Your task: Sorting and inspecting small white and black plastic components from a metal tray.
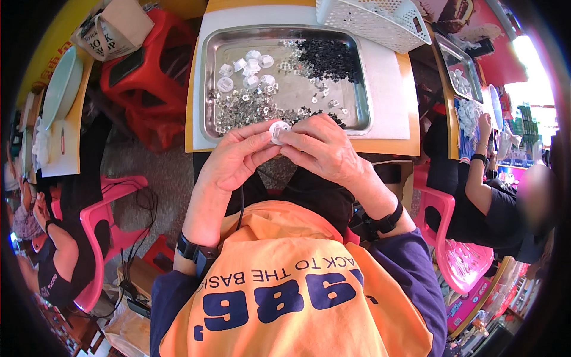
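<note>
We see a small round white plastic cap, disc-shaped with a raised rim, pinched between both hands just in front of the near edge of the shiny rectangular steel tray. Left hand fingers closed on its left side, right hand fingers clamped on its right. Right fingertips hide part of the cap. Small metal and black bits in the tray too tiny to identify.
</note>
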`<state>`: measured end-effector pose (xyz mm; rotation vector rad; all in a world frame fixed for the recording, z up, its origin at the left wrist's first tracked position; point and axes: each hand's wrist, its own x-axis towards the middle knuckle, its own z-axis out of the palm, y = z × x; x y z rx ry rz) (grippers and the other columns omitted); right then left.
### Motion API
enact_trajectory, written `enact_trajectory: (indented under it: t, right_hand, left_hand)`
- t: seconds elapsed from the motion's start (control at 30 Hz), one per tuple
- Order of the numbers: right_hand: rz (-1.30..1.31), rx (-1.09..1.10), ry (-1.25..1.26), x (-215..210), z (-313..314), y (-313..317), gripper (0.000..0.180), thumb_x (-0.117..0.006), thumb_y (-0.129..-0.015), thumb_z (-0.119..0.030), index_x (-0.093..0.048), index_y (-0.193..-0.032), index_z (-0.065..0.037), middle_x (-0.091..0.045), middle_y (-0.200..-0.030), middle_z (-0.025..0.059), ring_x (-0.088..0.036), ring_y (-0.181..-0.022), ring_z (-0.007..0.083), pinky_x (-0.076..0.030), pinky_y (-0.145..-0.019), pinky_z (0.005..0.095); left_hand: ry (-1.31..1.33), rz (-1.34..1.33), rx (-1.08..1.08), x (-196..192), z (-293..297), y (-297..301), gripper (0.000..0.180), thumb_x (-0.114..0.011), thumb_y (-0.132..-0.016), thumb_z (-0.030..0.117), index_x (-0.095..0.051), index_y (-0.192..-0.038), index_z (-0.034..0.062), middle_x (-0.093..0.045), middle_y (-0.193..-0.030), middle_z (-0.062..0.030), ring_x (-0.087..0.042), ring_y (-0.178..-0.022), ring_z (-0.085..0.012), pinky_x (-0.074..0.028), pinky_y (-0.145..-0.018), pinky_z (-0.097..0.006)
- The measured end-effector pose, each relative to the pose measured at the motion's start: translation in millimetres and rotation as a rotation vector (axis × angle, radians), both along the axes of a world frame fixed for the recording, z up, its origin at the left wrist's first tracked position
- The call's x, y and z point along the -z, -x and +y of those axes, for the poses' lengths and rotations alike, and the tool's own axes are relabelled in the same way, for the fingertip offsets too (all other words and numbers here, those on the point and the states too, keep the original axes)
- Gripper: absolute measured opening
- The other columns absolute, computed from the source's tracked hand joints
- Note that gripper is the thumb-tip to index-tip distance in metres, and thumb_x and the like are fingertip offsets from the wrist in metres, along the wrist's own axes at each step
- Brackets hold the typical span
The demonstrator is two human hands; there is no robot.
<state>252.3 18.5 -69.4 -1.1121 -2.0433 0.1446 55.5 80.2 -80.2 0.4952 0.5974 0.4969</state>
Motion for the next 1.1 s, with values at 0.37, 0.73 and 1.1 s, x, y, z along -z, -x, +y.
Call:
enact_trajectory:
  t: [0.37, 0.73, 1.1]
  right_hand:
    - [0.17, 0.437, 0.375, -3, 31, -70, 0.012, -0.067, -0.077, -0.012, -0.069, -0.089, -0.008, -0.063, -0.087, 0.007, -0.06, -0.077, 0.0263, -0.049, -0.071, 0.0347]
    - [-0.451, 0.499, 0.213, 40, 65, -105, 0.008, -0.06, -0.078, -0.017, -0.066, -0.079, -0.011, -0.058, -0.08, 0.0033, -0.055, -0.085, 0.0225, -0.039, -0.081, 0.0373]
    - [1.081, 0.33, 0.884, 2, 38, -81, 0.019, -0.056, -0.09, -0.007, -0.062, -0.106, 0.002, -0.066, -0.094, 0.0093, -0.064, -0.082, 0.0132, -0.05, -0.068, 0.0232]
  left_hand:
    - [0.08, -0.009, -0.066, 14, 9, 7, 0.034, -0.052, -0.091, 0.005, -0.048, -0.123, -0.0055, -0.059, -0.112, -0.0214, -0.064, -0.094, -0.0248, -0.057, -0.079, -0.025]
    - [0.108, -0.127, -0.059, 19, 15, 12, 0.033, -0.053, -0.09, 0.006, -0.049, -0.121, -0.0054, -0.06, -0.111, -0.0227, -0.064, -0.095, -0.0258, -0.057, -0.079, -0.026]
    - [0.117, -0.128, -0.044, 16, 11, 11, 0.036, -0.052, -0.091, 0.009, -0.045, -0.122, -0.0071, -0.058, -0.111, -0.0253, -0.066, -0.09, -0.026, -0.059, -0.074, -0.027]
